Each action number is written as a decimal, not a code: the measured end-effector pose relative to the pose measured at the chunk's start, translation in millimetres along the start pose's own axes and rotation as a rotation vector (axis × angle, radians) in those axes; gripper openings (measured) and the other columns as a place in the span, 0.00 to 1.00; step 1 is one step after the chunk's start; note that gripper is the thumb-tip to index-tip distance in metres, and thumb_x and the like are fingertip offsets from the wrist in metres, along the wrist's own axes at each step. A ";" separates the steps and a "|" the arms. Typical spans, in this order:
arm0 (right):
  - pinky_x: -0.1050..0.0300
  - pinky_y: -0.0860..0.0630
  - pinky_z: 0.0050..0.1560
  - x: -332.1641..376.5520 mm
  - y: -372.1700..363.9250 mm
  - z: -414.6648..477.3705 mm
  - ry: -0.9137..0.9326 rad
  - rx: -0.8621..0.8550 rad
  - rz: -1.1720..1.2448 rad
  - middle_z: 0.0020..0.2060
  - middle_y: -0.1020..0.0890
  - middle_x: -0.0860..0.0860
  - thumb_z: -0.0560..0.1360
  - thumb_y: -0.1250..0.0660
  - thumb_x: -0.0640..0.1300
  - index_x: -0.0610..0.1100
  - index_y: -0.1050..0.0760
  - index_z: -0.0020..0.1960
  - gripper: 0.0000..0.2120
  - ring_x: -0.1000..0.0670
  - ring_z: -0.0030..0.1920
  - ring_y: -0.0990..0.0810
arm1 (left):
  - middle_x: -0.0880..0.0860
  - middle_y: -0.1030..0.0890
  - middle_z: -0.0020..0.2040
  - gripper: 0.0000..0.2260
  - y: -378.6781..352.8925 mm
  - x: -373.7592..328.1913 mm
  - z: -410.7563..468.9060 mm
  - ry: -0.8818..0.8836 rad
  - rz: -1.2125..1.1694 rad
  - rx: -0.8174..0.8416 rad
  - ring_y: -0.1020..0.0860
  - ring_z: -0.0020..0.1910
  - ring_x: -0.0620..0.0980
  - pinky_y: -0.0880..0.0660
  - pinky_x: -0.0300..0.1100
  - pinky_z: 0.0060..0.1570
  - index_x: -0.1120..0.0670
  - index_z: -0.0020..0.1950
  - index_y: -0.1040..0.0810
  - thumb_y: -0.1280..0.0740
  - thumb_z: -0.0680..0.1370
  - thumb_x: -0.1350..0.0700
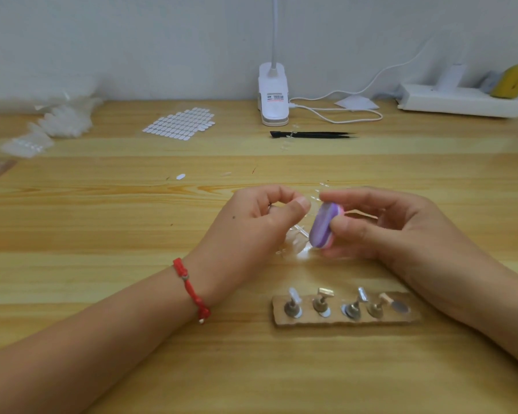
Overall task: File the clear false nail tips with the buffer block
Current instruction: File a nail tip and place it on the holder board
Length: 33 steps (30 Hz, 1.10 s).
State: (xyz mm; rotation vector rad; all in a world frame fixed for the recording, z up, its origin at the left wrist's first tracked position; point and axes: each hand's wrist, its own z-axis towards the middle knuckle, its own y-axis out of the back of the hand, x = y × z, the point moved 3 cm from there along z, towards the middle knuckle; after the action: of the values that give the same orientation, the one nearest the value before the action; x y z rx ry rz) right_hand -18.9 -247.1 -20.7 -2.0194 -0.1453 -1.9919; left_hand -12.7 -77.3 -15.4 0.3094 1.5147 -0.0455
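My right hand [380,231] grips a small purple and pink oval buffer block [323,227] between thumb and fingers, a little above the wooden table. My left hand [251,231], with a red string bracelet on its wrist, pinches a clear false nail tip [308,201] between thumb and forefinger, right against the upper end of the block. The tip is nearly see-through and hard to make out. More clear nail tips [296,246] lie on the table just below the two hands.
A cardboard strip [346,322] with several small metal nail stands lies close to me. Further back are black tweezers [311,134], a sheet of white adhesive tabs [180,124], a white clip lamp [273,97] with its cable, a power strip [461,100] and plastic bags [60,121].
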 end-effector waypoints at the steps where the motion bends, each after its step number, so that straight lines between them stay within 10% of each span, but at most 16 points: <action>1: 0.57 0.18 0.43 0.2 -0.3 0.3 0.009 -0.004 -0.003 0.45 0.16 0.42 0.62 0.25 0.44 0.47 0.15 0.51 0.18 0.44 0.42 0.15 | 0.44 0.38 0.21 0.06 -0.4 0.7 0.2 -0.002 0.000 0.004 0.41 0.18 0.39 0.43 0.29 0.19 0.58 0.44 0.23 0.36 0.78 0.58; 33: 0.57 0.18 0.43 -0.8 8.4 5.1 0.004 -0.031 0.102 0.45 0.16 0.44 0.63 0.26 0.43 0.46 0.15 0.52 0.17 0.47 0.41 0.15 | 0.43 0.39 0.21 0.06 -0.2 1.7 -0.9 -0.055 -0.028 -0.002 0.43 0.18 0.40 0.45 0.30 0.19 0.55 0.42 0.23 0.35 0.78 0.57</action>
State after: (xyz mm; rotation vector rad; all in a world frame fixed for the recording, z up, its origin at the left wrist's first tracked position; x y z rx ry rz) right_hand -11.7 -253.5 -22.7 -1.9997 -0.0105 -1.9472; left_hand -13.5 -77.0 -17.1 0.2832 1.4640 -0.0736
